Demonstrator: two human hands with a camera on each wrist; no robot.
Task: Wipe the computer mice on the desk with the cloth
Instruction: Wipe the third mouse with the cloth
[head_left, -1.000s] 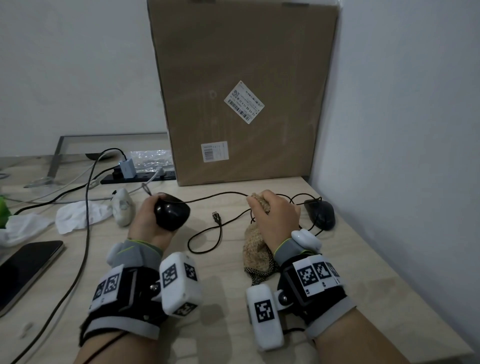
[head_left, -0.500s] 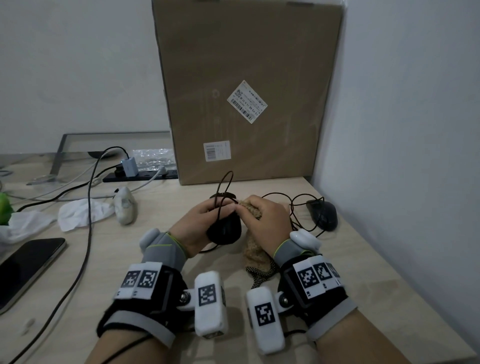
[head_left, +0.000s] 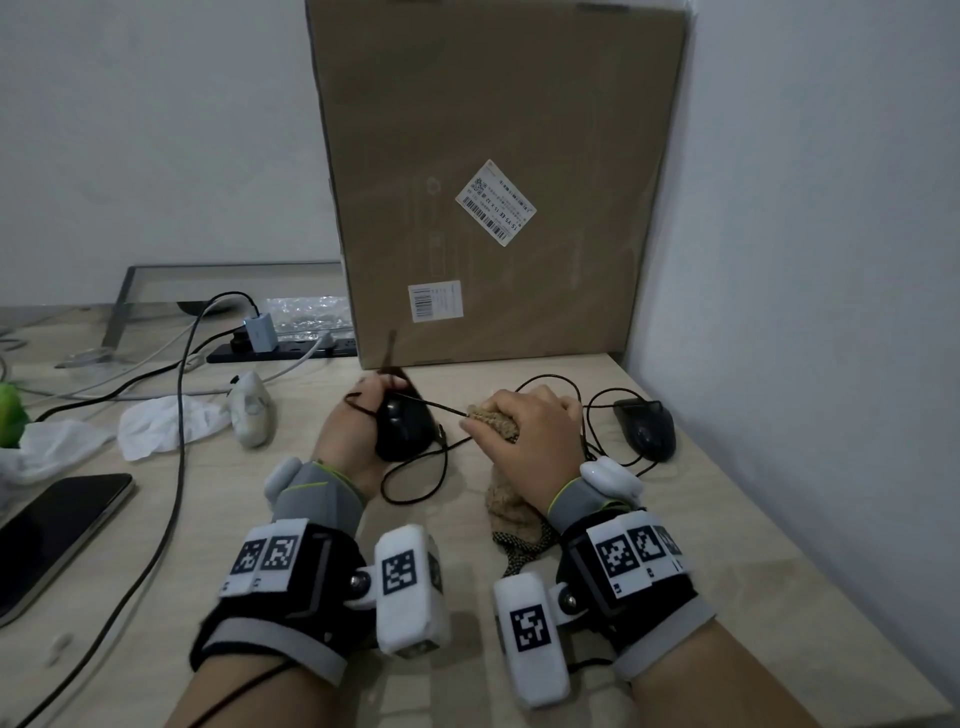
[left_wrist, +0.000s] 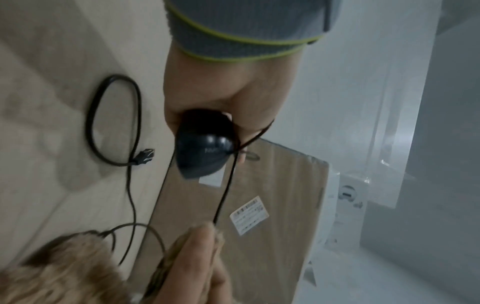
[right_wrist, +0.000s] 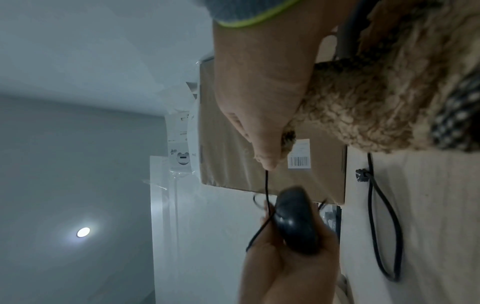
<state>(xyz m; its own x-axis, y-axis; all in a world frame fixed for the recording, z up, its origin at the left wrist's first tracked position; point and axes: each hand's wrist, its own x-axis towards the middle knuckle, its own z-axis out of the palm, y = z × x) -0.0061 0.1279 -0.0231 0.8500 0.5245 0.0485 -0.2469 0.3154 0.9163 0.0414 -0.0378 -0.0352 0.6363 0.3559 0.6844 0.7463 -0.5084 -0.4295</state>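
My left hand (head_left: 363, 415) grips a black wired mouse (head_left: 405, 426), held a little above the desk (head_left: 675, 545); the left wrist view shows the mouse (left_wrist: 202, 148) in the curled fingers. My right hand (head_left: 483, 423) holds a tan fuzzy cloth (head_left: 496, 418) bunched in its palm, and its thumb and finger pinch the mouse's cable (head_left: 441, 408), which runs taut to the mouse. In the right wrist view the cloth (right_wrist: 363, 107) hangs below the hand. A second black mouse (head_left: 647, 428) lies at the right by the wall. A white mouse (head_left: 249, 410) lies at the left.
A tall cardboard box (head_left: 493, 182) stands against the back wall. Loose cable loops (head_left: 415, 483) lie between my hands. A white tissue (head_left: 166, 423), a power strip (head_left: 280, 349) with leads, and a phone (head_left: 47, 530) occupy the left side.
My left hand carried the black mouse from the left to the middle and met the cloth. My right hand then drew back to the right, pulling the cable taut.
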